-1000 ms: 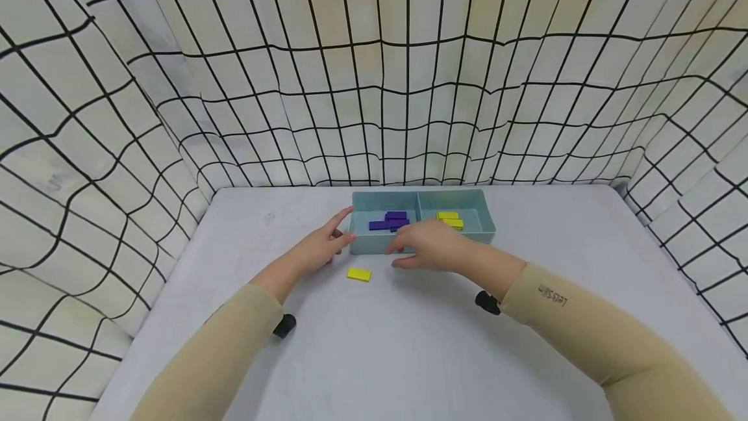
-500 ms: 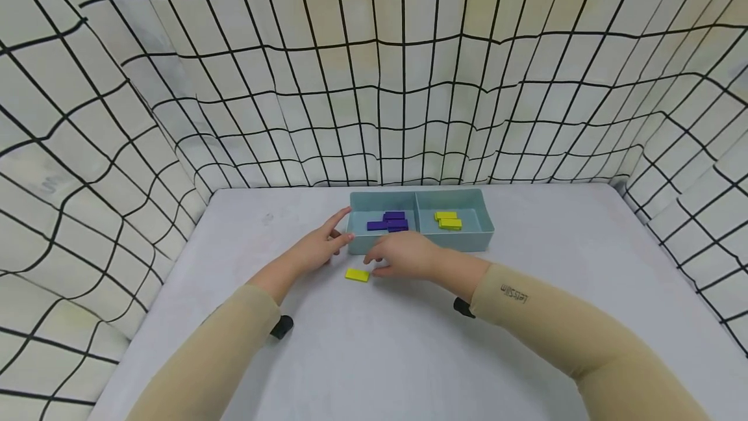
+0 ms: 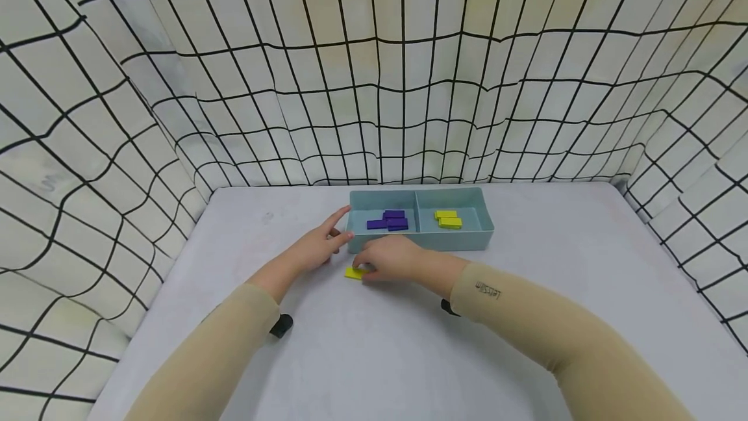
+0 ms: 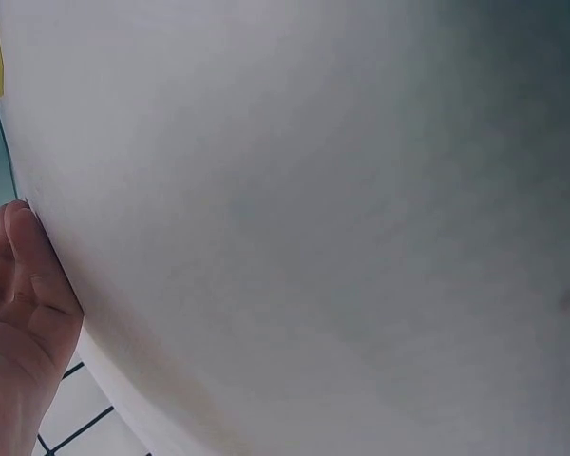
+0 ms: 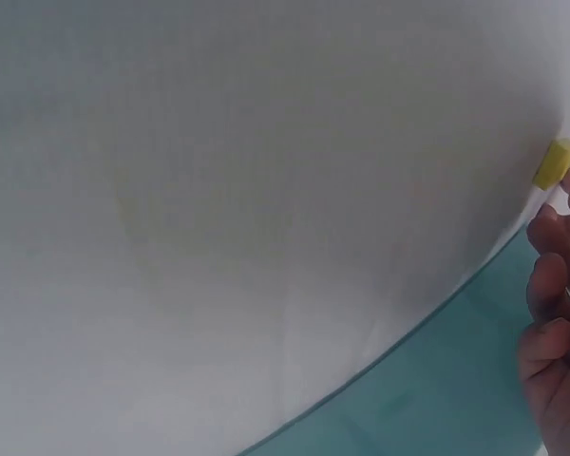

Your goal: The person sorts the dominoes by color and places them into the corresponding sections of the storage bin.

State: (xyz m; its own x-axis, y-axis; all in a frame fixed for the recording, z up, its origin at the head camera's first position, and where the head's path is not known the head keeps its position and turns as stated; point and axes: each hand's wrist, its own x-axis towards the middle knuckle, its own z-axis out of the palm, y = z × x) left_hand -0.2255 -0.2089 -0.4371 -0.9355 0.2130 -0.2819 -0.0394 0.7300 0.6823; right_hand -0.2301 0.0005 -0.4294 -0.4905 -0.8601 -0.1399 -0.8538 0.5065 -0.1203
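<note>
A yellow block (image 3: 352, 273) lies flat on the white table in front of a light teal divided box (image 3: 456, 242). My right hand (image 3: 393, 257) has its fingertips and thumb at this block, which partly hide it; in the right wrist view the block (image 5: 554, 164) sits at the fingertips. My left hand (image 3: 312, 249) touches the box's left end with index finger and thumb extended. Purple blocks (image 3: 395, 223) lie in the left compartment, and yellow blocks (image 3: 450, 222) are piled in the right one.
The white table (image 3: 362, 356) reaches back to an upright pale wall with a black grid pattern (image 3: 403, 89). Similar gridded walls rise at both sides. A dark wrist camera (image 3: 282, 325) hangs under the left sleeve, and another (image 3: 449, 307) under the right.
My right hand has moved left and slightly down from in front of the box's middle to the loose yellow block, and its fingers now meet it. The left hand has stayed at the box.
</note>
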